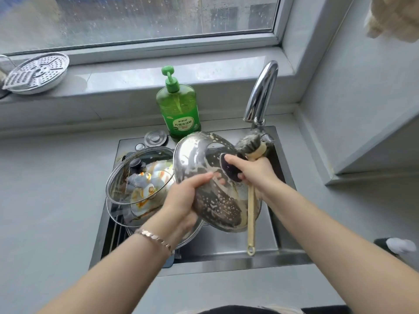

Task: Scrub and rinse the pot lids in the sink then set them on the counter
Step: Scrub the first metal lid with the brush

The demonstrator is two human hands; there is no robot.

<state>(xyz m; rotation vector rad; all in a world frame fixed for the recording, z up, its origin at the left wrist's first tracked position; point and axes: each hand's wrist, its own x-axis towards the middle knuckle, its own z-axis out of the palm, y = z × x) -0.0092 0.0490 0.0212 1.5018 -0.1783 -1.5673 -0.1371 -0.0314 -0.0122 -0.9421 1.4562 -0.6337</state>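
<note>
A soapy steel pot lid [204, 159] is held tilted over the sink [260, 243]. My left hand [181, 200] grips its left rim, thumb on the foamy top. My right hand [254, 172] curls round the lid's dark knob [230, 169] and also holds a wooden-handled dish brush [250, 214], whose bristle head [249, 142] points up toward the tap. A glass lid [136, 177] with a black knob rests on dirty dishes at the sink's left.
A green dish soap bottle [178, 107] stands behind the sink beside the chrome faucet [263, 91]. A perforated steamer tray [36, 73] lies on the window sill at the left. Grey counter [49, 200] runs on both sides of the sink.
</note>
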